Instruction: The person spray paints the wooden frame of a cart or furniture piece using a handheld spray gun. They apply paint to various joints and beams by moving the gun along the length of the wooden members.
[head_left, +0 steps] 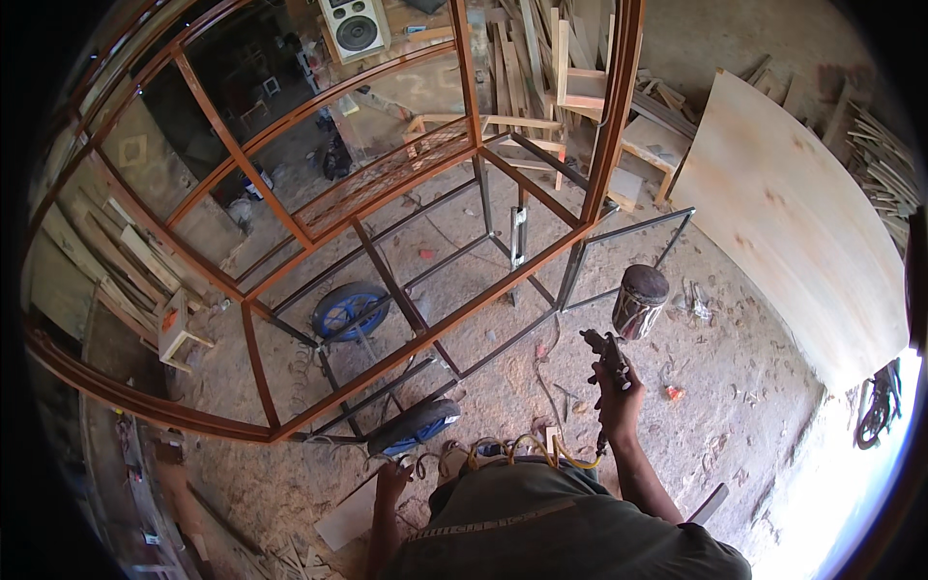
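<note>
My right hand (623,394) is wrapped round a dark spray gun (603,350), held up with its nozzle toward the far left. A coiled yellow air hose (583,465) runs from below the gun across the front of my body. At its other end my left hand (391,480) is closed on a darker loop of the hose, its fingers partly in shadow. Ahead stands a tall metal frame (430,333), reddish brown above with dark grey bars below. Two wheels with blue rims, one farther off (351,310) and one nearer (416,426), sit at its base.
A paint-streaked can (640,302) stands on the dusty floor right of the frame. A large pale wood sheet (788,217) leans at the right. Wood offcuts (517,63) and a speaker (355,31) are at the back. A small wooden stool (182,332) stands at the left.
</note>
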Demonstrator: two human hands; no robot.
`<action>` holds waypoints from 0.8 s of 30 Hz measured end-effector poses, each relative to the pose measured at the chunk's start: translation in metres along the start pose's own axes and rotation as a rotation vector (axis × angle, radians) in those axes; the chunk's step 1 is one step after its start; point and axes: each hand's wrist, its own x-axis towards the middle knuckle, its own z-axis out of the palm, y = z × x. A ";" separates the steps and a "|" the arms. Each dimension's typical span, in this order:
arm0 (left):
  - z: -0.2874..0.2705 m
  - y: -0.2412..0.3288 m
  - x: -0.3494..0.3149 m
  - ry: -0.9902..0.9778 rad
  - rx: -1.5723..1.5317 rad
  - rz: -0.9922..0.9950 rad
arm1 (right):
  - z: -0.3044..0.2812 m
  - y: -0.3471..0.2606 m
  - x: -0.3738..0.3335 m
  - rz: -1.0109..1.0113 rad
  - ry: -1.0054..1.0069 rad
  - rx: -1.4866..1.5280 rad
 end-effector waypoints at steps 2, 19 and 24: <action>0.003 -0.011 0.006 0.024 -0.020 0.028 | 0.001 -0.001 0.000 0.049 0.003 0.005; -0.029 -0.071 -0.045 0.304 0.228 -0.140 | 0.018 0.019 -0.009 -0.131 -0.127 0.048; -0.018 -0.080 -0.079 0.190 0.133 -0.247 | 0.021 0.034 -0.008 -0.170 -0.190 0.009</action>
